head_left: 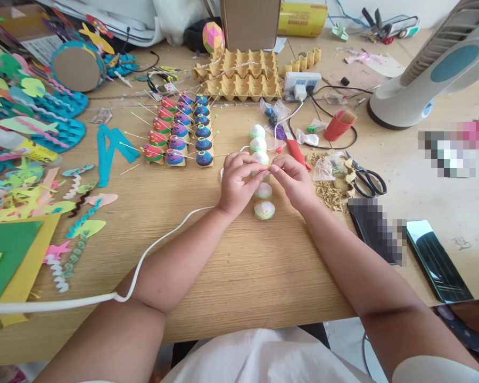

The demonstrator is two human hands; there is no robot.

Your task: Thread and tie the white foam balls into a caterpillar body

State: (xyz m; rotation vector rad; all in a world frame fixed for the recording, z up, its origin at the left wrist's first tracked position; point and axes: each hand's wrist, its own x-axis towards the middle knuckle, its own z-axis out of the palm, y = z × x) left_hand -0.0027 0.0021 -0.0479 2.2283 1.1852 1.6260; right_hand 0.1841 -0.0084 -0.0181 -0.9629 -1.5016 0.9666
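My left hand [238, 182] and my right hand [293, 180] meet fingertip to fingertip over a column of small white and green domes [264, 210] on the wooden table [239, 266]. Both hands are closed in a pinch, apparently around one dome in the middle of the column, which the fingers mostly hide. More domes [257, 132] stand in the same column just beyond my fingers. A white cord [159, 239] runs across my left forearm toward the hands.
Rows of painted egg-carton figures with sticks [179, 133] stand left of the domes, egg trays [241, 80] behind. Paper cutouts [32, 186] cover the left. Scissors [366, 178], a red cup [339, 125], a phone [437, 260] and a fan [435, 69] lie right.
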